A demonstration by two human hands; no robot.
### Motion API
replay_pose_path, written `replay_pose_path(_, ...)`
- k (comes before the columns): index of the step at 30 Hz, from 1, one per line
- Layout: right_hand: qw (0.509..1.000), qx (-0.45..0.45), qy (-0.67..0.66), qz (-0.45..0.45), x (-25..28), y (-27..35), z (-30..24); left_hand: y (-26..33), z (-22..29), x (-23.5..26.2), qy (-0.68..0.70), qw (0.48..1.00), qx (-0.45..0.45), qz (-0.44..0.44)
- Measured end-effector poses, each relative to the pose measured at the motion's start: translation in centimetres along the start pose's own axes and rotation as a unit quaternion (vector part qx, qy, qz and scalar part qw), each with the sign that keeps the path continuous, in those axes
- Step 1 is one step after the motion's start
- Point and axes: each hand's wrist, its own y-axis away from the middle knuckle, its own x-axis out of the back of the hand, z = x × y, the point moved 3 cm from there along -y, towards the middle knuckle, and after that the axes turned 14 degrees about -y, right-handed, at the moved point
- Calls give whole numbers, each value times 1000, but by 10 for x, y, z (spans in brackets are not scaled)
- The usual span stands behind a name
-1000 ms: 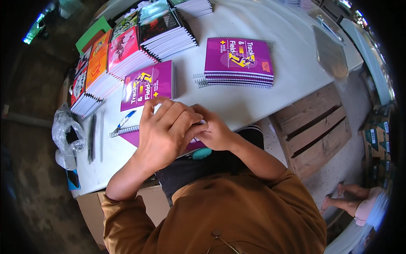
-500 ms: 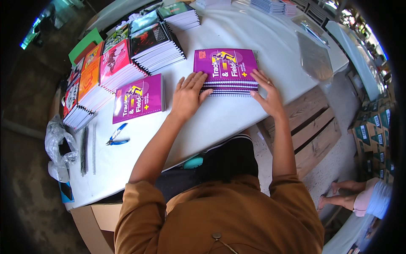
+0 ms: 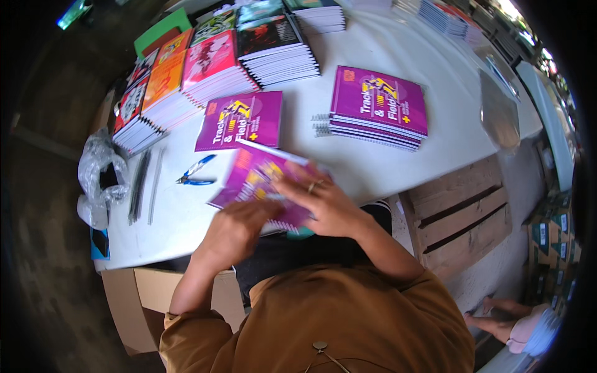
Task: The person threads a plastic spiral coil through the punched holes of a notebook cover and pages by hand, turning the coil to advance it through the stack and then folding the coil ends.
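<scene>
The left hand [image 3: 231, 233] has its grip clamped on the near edge of a purple booklet [image 3: 250, 176], while the right hand [image 3: 328, 202] lies over its right side, whether pinching I cannot tell. Beyond, the white tabletop [image 3: 454, 137] carries a matching booklet [image 3: 242, 123], a purple stack [image 3: 379, 102] and blue-handled cutters [image 3: 199, 182]; a wooden pallet [image 3: 460, 217] lies off right. The held booklet is tilted and blurred, with white-and-yellow print on its cover.

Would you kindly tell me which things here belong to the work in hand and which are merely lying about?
Probably the work:
- held booklet
- left purple booklet
- right purple stack
- coils
- pliers

Apparently lying about:
- plastic bag
- pallet
- open box
</scene>
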Motion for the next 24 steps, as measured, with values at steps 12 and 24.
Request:
replay_pose_path(12, 907, -124, -361, 179, -2, 17, 50, 100, -268, -46, -141, 866, 467, 114)
replay_pose_path(24, 925, -126, -338, 119, 13, 5, 38, 35, -109, 10, 442, 855, 270, 22)
